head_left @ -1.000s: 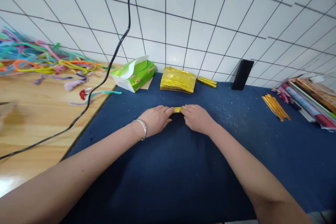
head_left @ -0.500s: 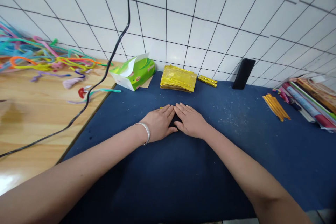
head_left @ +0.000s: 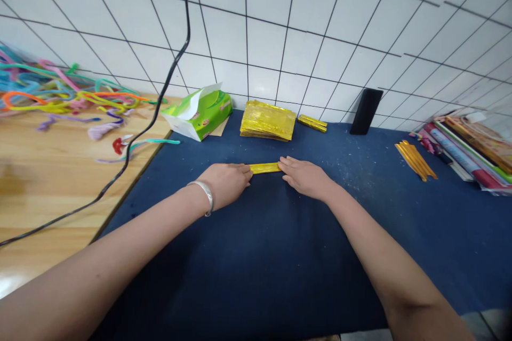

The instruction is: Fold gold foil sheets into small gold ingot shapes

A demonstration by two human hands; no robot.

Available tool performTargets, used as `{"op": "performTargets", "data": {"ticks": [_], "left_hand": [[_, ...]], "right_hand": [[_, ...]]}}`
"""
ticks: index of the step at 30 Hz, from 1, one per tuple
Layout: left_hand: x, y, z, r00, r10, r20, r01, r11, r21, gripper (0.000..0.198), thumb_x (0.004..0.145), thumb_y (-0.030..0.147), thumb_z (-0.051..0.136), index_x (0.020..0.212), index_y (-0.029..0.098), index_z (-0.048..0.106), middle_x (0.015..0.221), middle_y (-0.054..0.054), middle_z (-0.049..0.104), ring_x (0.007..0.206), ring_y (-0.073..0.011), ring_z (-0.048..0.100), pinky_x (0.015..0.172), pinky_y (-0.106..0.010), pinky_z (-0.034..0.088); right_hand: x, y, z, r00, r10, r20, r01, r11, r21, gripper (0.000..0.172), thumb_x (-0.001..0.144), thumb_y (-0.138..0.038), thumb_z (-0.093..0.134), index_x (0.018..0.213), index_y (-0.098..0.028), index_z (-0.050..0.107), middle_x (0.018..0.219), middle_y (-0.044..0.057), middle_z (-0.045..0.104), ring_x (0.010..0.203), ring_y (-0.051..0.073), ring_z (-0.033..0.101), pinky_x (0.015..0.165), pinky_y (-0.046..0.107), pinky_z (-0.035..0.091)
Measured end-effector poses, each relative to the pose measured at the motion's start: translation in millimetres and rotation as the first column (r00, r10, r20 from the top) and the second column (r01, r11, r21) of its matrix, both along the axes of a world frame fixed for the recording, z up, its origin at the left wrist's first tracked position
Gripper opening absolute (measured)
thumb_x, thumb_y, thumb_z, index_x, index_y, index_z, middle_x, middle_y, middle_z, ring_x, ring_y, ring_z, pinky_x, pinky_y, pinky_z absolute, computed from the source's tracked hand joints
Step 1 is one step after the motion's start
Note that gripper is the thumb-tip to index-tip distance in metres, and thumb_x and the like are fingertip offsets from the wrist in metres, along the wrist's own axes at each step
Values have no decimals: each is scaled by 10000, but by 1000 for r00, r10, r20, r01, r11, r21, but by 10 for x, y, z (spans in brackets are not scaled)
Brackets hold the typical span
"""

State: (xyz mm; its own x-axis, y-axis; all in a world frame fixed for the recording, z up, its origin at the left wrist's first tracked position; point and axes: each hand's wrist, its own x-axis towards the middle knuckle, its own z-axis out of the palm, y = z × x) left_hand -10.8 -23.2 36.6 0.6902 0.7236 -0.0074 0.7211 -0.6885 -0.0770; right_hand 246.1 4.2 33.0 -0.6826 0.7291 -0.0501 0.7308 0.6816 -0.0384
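Note:
A narrow folded strip of gold foil paper (head_left: 264,168) lies on the blue mat (head_left: 280,256). My left hand (head_left: 226,184), with a silver bangle at the wrist, has its fingers curled down on the strip's left end. At the strip's right end, my right hand (head_left: 304,176) presses on it with bent fingers. Behind the hands sits a stack of gold foil sheets (head_left: 267,121), and beside that stack lie finished gold strips (head_left: 312,123).
A green tissue box (head_left: 198,113) stands at the mat's back left. Coloured pipe cleaners (head_left: 60,97) cover the wooden table (head_left: 48,170), crossed by a black cable (head_left: 132,154). A black phone (head_left: 366,111) leans on the tiled wall. More gold strips (head_left: 415,160) and rolled papers (head_left: 468,152) lie right.
Half a second ago both palms lay flat together over the strip. They have since slid apart to its two ends, and the gold strip's middle shows between them.

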Motion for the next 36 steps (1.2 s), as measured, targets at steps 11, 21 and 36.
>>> {"op": "performTargets", "data": {"ticks": [11, 21, 36], "left_hand": [[-365, 414, -141, 920, -223, 323, 232, 973, 9, 263, 904, 279, 432, 1037, 215, 649, 1028, -51, 630, 947, -155, 571, 885, -296, 461], [-355, 395, -186, 924, -220, 312, 200, 975, 96, 263, 902, 234, 407, 1026, 180, 633, 963, -65, 638, 916, -167, 573, 846, -308, 482], [-307, 320, -176, 957, -148, 248, 113, 982, 152, 271, 924, 293, 379, 1018, 183, 609, 936, -63, 630, 917, -169, 568, 826, -295, 472]], "right_hand": [[158, 140, -114, 980, 75, -186, -59, 994, 92, 340, 915, -271, 437, 1237, -305, 538, 1312, 13, 529, 1227, 201, 427, 950, 400, 369], [60, 110, -39, 938, 224, -265, -170, 963, 211, 250, 871, -250, 514, 1084, -183, 627, 996, 89, 600, 985, 213, 470, 869, 391, 395], [-18, 83, -153, 968, 179, -174, -108, 929, 355, 240, 928, -165, 369, 970, -129, 602, 940, 117, 597, 962, 212, 459, 788, 354, 383]]}}
